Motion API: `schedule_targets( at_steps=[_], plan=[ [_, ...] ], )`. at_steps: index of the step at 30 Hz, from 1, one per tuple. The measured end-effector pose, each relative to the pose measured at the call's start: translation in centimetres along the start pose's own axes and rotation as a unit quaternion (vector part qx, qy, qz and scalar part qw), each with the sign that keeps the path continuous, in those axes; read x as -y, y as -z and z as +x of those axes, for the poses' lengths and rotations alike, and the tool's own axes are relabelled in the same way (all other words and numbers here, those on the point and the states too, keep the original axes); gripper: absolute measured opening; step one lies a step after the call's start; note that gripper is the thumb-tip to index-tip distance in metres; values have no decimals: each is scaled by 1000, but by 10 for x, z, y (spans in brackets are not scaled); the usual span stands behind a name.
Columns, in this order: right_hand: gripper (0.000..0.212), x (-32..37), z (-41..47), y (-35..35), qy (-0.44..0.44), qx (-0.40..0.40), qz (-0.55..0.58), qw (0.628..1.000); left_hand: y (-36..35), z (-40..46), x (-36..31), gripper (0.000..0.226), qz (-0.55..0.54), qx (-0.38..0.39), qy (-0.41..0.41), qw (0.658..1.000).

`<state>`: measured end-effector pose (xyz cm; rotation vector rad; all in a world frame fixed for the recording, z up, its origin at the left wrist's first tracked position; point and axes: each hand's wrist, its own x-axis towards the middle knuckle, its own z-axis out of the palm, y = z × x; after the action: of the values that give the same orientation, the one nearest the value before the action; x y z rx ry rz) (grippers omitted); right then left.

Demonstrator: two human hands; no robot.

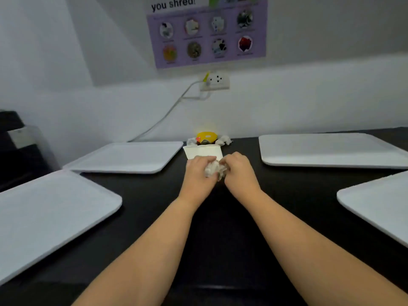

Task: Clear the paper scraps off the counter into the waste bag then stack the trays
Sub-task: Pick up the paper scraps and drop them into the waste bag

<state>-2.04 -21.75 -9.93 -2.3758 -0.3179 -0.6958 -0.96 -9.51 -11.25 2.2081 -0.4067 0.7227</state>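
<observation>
Both hands meet over the middle of the black tabletop (223, 228), fingers curled around one crumpled wad of white paper (215, 170): the left hand (197, 174) grips it from one side, the right hand (239, 172) from the other.

Just beyond the knuckles, toward the tabletop's far edge, stands a white paper bag (203, 151) with its top open toward the wall. Behind the bag, against the far edge, lies a small heap of waste: a yellow object (206, 136) with a small white label too blurred to read, flanked by more crumpled white scraps (225, 140).

Four pale, flat trays ring the hands, all lying singly and apart. One tray (130, 156) sits at the far edge left of the bag, another (326, 149) at the far edge right of it. A third (44, 217) lies along the left edge, nearer the person, and a fourth (379, 202) runs off the right edge of the view.

On the white wall behind, a power socket (215, 81) carries a white cable (167, 111) that drops toward the tabletop's far left corner. Above it hangs a purple poster (207, 34) with eight round pictures; the only legible words are "you shred!" A dark machine (15, 146) stands past the tabletop's left edge, partly out of view.
</observation>
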Motion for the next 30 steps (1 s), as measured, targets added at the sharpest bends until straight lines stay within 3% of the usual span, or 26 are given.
schedule_targets(
  at_steps=[8,15,22,30],
  plan=[
    [29,85,-73,-8,48,5,117,992,112,-100,-9,28,-4,-64,69,996],
    [24,178,-166,-29,77,15,324,943,202,-217,-5,30,-15,-152,80,985],
    [22,236,-281,-104,108,198,412,883,264,-366,30,30,0,-220,189,957],
    [23,258,-371,-216,31,407,323,854,284,-510,105,21,53,-168,384,906]
  ],
)
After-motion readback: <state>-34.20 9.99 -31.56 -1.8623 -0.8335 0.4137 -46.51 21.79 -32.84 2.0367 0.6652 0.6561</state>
